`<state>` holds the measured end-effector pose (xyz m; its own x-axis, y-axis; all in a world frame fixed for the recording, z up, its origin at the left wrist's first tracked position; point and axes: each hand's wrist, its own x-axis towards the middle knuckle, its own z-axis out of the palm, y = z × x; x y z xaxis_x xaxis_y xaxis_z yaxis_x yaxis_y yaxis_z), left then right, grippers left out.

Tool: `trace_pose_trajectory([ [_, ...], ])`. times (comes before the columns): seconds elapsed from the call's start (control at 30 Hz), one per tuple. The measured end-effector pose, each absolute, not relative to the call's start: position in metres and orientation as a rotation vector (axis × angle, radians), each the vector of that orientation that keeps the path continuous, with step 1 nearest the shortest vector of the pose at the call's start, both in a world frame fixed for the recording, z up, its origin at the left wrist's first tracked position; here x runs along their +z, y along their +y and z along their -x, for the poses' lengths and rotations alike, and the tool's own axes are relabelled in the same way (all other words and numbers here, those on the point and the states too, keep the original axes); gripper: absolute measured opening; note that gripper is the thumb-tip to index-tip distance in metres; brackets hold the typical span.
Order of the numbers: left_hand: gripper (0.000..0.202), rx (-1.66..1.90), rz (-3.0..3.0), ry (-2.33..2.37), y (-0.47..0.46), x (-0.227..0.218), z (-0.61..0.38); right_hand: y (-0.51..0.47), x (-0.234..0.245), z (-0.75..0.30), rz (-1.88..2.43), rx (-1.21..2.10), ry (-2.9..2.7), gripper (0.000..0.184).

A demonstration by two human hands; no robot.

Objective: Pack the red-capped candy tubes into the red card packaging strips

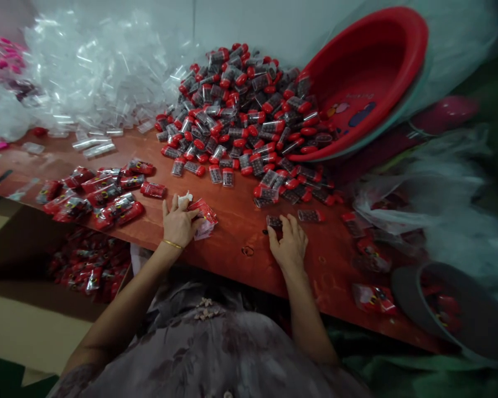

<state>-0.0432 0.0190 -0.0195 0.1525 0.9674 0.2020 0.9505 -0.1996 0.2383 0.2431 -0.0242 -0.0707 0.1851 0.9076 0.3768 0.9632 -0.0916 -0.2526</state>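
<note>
My left hand [179, 222], with a thin bangle at the wrist, rests on the table at a small pile of red printed plastic wrappers [206, 213]. Its thumb and fingertips press on the pile's edge, and a crumpled white scrap [185, 198] lies by the fingers. Over on the right, my right hand [289, 240] has thumb and fingers closed about a small clear container [274, 222] with dark contents. The hand partly hides this container. Just beyond those fingers lies another red-capped container [311, 215].
A large heap of red-capped containers [240, 119] stands behind, against a tilted red basin [415, 50]. Wrapped red packs [103, 188] lie at left, above an open carton [8, 237]. Clear plastic pieces [95, 72] pile up at back left. A grey bowl [410, 293] stands right.
</note>
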Motion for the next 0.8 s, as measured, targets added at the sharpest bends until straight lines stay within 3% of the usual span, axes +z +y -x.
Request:
trace_pose_trajectory([
  [0.13,0.017,0.571,-2.291,1.963,0.025,-0.026,0.041,-0.024,-0.072,-0.243,2.031,-0.179,-1.754,0.045],
  [0.4,0.022,0.761,-2.267,1.937,0.019,-0.019,0.037,-0.032,-0.05,-0.223,1.906,-0.391,-1.631,0.036],
  [0.57,0.025,0.809,-2.22,1.949,0.021,-0.023,0.035,-0.028,-0.021,-0.165,1.516,0.08,-1.804,0.032],
  [0.8,0.022,0.891,-2.195,1.911,0.02,-0.022,0.033,0.012,-0.023,-0.112,1.473,0.598,-1.76,0.032],
])
